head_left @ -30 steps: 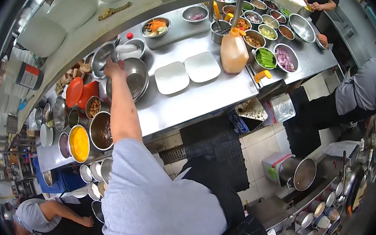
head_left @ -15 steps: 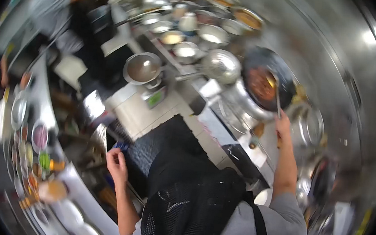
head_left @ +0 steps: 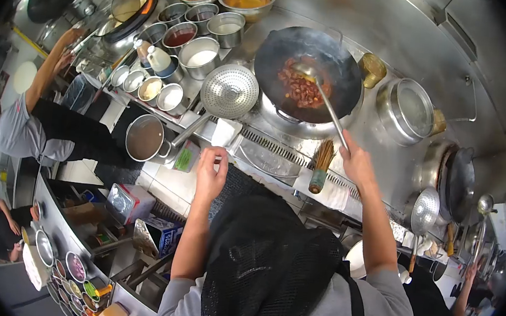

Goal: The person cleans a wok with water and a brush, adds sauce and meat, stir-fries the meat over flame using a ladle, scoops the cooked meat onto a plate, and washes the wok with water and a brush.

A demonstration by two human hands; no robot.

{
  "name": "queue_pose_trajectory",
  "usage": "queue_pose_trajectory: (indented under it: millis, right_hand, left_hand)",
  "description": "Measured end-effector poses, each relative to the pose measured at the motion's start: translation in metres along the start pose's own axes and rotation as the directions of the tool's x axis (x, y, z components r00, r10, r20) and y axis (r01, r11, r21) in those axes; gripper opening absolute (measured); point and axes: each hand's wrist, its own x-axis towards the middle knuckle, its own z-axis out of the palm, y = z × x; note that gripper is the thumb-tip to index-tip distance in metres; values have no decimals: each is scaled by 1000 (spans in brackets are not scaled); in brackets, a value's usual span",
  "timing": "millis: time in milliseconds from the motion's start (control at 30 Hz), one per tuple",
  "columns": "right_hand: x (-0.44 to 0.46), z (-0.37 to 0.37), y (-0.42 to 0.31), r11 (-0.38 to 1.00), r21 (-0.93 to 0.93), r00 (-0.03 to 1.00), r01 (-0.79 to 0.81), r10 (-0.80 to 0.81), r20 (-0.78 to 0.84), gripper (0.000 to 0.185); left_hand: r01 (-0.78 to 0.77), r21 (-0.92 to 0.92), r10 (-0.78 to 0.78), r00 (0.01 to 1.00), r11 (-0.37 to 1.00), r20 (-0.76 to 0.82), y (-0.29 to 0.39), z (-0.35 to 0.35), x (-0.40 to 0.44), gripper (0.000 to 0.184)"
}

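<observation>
Wok [head_left: 275, 56]: round, black, smooth-sided, seated on the metal stove. Contents: reddish-brown, glossy chopped pieces [head_left: 305, 95]. Ladle [head_left: 331, 110]: long, slim metal handle, bowl among the pieces; right hand [head_left: 359, 162] closed round the handle. Left hand [head_left: 211, 169]: fingers loosely curled, cannot tell if anything is held; near a folded white cloth [head_left: 226, 132]. Strainer [head_left: 230, 90]: round, perforated metal. Brush [head_left: 322, 161]: stiff tan bristles, green handle. Versus half a second ago: right hand likewise on ladle; left hand, then over the dark floor mat, now near the stove's edge.
</observation>
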Motion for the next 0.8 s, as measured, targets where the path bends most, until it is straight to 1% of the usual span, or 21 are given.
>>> queue_pose_trajectory:
  millis: [67,100,233,300,333,400,433,467,533,567,600,633,667,700,733,767,800]
  right_hand:
    - [-8,8,7,999,33,995,21,-24,98,52]
    - [-8,14,8,999,-46,991,-3,9,135,52]
    - [3,17,8,999,-41,995,-3,7,100,52]
    - [-9,1,3,996,86,998,4,-10,60,53]
    - [-16,-12,-5,997,78,998,-2,-3,67,53]
    - [-39,-32,-25,995,97,998,1,-7,60,54]
    - [-46,-29,-28,999,35,996,-36,33,89,54]
    - [-47,-18,-26,998,30,996,-48,45,76,54]
    - [-44,13,-15,998,-59,999,-4,6,43,52]
    - [-37,14,-16,1000,6,999,11,-11,44,51]
    - [-35,8,-28,1000,-11,999,0,0,41,51]
    - [-34,0,-45,999,-10,999,-45,45,21,51]
    - [-33,-1,-56,996,-5,996,-92,92,0,51]
    - [-38,-3,-63,999,10,994,36,-34,-106,51]
    - [-44,-3,-71,1000,0,994,22,-22,-112,51]
    - [-50,-6,-82,998,2,995,-57,57,-78,50]
    - [-55,-7,-94,991,3,990,-135,135,-47,50]
  left_hand:
    - [7,2,-7,999,1000,40,-14,9,1,9]
    - [33,7,-33,998,999,55,-20,12,1,8]
    - [109,29,-111,989,994,96,-46,9,-4,9]
    - [153,52,-158,981,987,112,-67,-2,-8,9]
    - [163,48,-167,979,985,117,-72,-5,-7,9]
    - [282,-19,-281,959,959,34,-84,-15,-5,11]
    - [310,-34,-309,951,950,30,-98,-18,-4,11]
    - [302,-43,-300,953,952,44,-111,-19,1,11]
    - [274,87,-281,957,958,72,-136,-21,14,14]
    - [273,68,-278,957,960,81,-144,-22,24,14]
    - [189,155,-207,973,970,107,-152,-22,36,17]
    - [96,239,-132,982,966,137,-159,-20,49,20]
    - [94,225,-129,981,970,146,-165,-17,59,20]
    - [56,234,-96,982,971,163,-170,-16,68,23]
    - [18,241,-62,982,970,178,-173,-16,76,25]
    - [82,235,-139,961,969,238,-185,-12,79,34]
    - [78,222,-133,960,972,245,-195,-4,80,34]
